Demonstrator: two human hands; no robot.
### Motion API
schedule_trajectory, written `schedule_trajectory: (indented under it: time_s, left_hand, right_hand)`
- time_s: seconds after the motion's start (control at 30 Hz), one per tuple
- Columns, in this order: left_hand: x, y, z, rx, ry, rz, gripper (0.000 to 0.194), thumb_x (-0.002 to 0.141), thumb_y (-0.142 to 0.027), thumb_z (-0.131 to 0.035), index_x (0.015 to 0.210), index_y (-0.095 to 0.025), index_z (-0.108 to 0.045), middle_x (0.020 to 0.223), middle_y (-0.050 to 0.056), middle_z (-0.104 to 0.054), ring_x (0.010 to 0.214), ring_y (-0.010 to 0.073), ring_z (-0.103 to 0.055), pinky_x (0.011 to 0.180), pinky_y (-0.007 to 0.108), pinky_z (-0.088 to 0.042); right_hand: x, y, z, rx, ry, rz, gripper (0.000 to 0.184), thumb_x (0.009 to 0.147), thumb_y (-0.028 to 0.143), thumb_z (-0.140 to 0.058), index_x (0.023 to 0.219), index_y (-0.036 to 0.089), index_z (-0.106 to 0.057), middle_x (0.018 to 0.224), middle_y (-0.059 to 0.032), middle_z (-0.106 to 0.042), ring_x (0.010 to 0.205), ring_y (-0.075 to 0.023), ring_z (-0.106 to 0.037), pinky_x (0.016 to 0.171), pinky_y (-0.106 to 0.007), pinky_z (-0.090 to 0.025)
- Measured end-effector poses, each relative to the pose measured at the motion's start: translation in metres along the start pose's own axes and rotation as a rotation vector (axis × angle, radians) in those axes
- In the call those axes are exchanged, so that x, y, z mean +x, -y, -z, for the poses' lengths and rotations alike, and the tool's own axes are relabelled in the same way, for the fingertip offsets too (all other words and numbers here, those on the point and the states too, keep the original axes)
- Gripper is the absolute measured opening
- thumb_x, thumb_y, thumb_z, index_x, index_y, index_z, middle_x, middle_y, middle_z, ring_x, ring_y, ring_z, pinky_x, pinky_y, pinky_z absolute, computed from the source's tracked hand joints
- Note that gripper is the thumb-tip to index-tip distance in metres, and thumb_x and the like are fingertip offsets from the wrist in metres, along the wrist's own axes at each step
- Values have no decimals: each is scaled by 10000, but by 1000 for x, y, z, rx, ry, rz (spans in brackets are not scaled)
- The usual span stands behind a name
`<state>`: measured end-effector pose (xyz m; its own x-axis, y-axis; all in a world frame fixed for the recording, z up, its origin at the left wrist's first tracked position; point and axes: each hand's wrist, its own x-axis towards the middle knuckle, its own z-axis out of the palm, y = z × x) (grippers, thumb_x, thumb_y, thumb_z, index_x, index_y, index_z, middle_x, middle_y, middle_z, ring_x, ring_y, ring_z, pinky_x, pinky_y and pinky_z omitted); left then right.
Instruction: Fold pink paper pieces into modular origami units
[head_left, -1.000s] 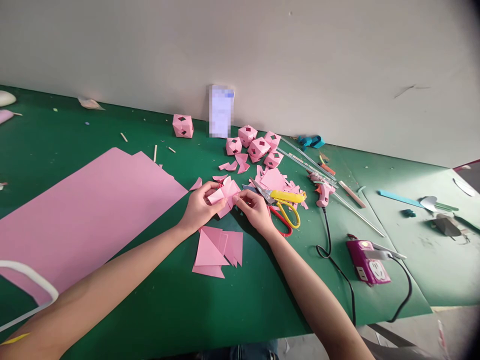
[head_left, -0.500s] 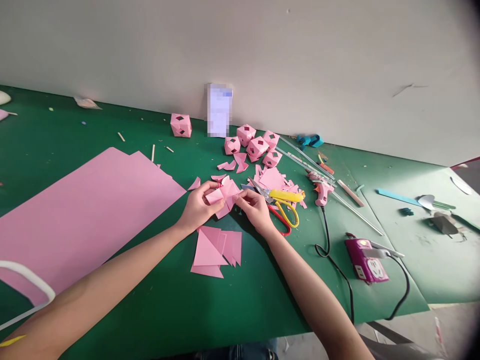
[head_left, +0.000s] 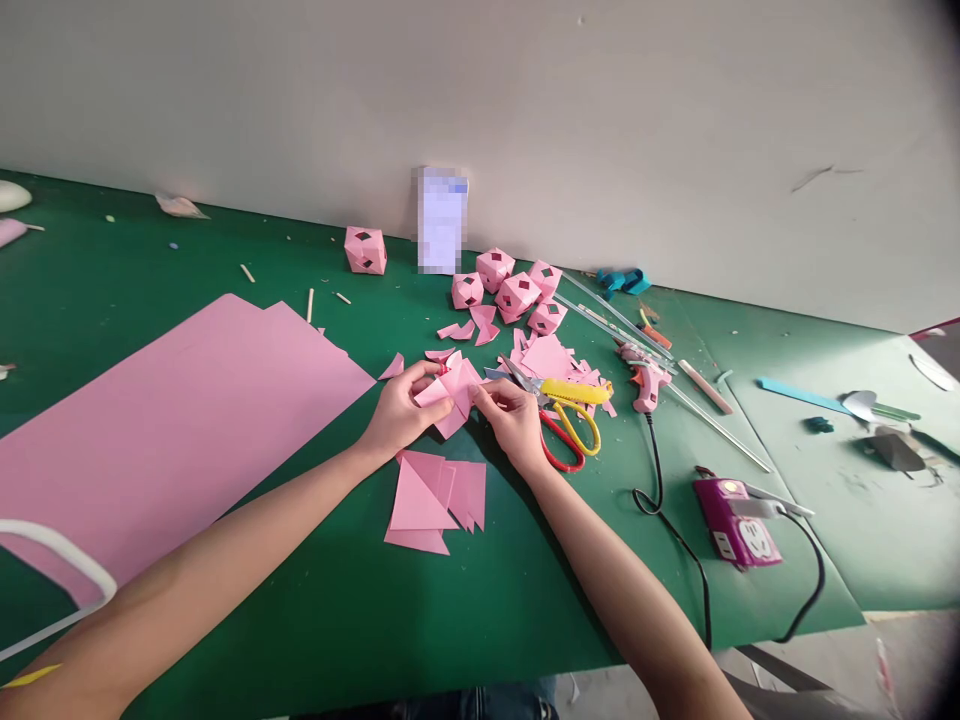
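A folded piece of pink paper [head_left: 454, 408] is held between my two hands above the green table. My left hand [head_left: 407, 405] grips its left side, thumb in front and fingers partly hidden behind. At its right edge, my right hand [head_left: 511, 412] pinches the paper between thumb and fingertips. Just below lie several pink paper pieces [head_left: 424, 497], some of them triangular. Beyond the hands sit several folded pink paper boxes [head_left: 517, 296] with dark diamond-shaped openings. Scissors [head_left: 568, 440] with red and yellow handles and a yellow utility knife [head_left: 574, 391] rest beside my right hand.
Large pink paper sheets [head_left: 180, 430] cover the left of the table. Pink scraps [head_left: 551, 357] lie behind the knife. A pink glue gun [head_left: 646, 380], clear glue sticks [head_left: 720, 430] and a purple power socket [head_left: 739, 525] are on the right. A phone [head_left: 442, 222] leans against the wall.
The paper between my hands has tilted slightly, its folds facing a little differently. Both hands keep their grip. The whole view has shifted a touch.
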<state>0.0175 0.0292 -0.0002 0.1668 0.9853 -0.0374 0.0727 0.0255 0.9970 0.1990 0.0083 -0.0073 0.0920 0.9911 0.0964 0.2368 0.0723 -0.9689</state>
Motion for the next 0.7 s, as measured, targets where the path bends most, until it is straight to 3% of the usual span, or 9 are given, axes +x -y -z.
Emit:
schedule_trajectory:
  time_s: [0.23, 0.43, 0.7]
  left_hand:
    - [3, 1, 1, -8, -39, -7, 420, 652, -337, -770, 1028, -192, -650, 832, 3, -721, 707, 189, -661, 599, 270, -501]
    - [2, 2, 2, 72, -16, -43, 407, 676, -340, -770, 1034, -192, -644, 757, -15, -676, 653, 174, -628, 581, 262, -479]
    - [0, 4, 0, 90, -45, -66, 415, 688, -346, -774, 1051, -183, -654, 834, 19, -714, 727, 196, -663, 637, 275, -510]
  right_hand:
    - [5, -1, 4, 2, 200, -49, 479, 802, 669, -758, 749, 193, -742, 717, -35, -687, 621, -158, -544, 592, -305, -419]
    - [7, -5, 3, 26, 211, -49, 488, 790, 671, -772, 704, 197, -701, 697, -22, -658, 618, -150, -516, 571, -294, -391]
    - [7, -4, 3, 31, 222, -52, 502, 787, 678, -769, 709, 189, -688, 695, -23, -653, 631, -151, -516, 593, -291, -392]
